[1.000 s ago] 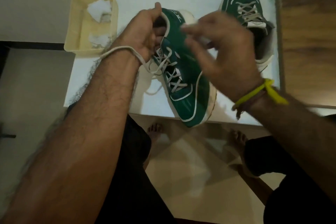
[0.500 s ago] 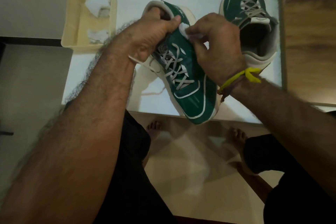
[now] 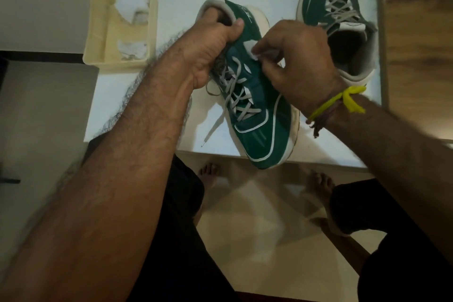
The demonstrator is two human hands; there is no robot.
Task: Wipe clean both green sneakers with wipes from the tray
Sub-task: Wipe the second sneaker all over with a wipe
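The left hand [image 3: 208, 49] gripped the near sneaker [image 3: 255, 95] at its heel end, fingers hooked inside the collar and the thumb pressed along the green side. That sneaker was tilted, its toe pointing toward the near edge of the white tabletop [image 3: 171, 7] and reaching slightly past it; whether its sole touched the surface could not be told. The right hand [image 3: 301, 61] pinched a small white wipe [image 3: 252, 49] between curled fingertips and held it against the green side of the sneaker, just beside the upper laces. One loose lace [image 3: 213, 127] trailed from the sneaker down onto the tabletop toward the near edge. A yellow band [image 3: 343, 102] was tied round the right wrist, with a darker thread beside it.

The second sneaker [image 3: 335, 14] stood upright at the far right corner of the tabletop, toe pointing to the far edge, its open collar toward the person, partly hidden behind the right hand. Neither hand touched it.

A cream tray [image 3: 98, 32] sat at the far left corner of the tabletop, hanging a little past the left edge. Inside it lay white wipes: one crumpled piece [image 3: 132, 6] at the far end and another [image 3: 133, 49] at the near end.

Below the near edge, the person's bare feet [image 3: 208, 171] rested on the pale floor.
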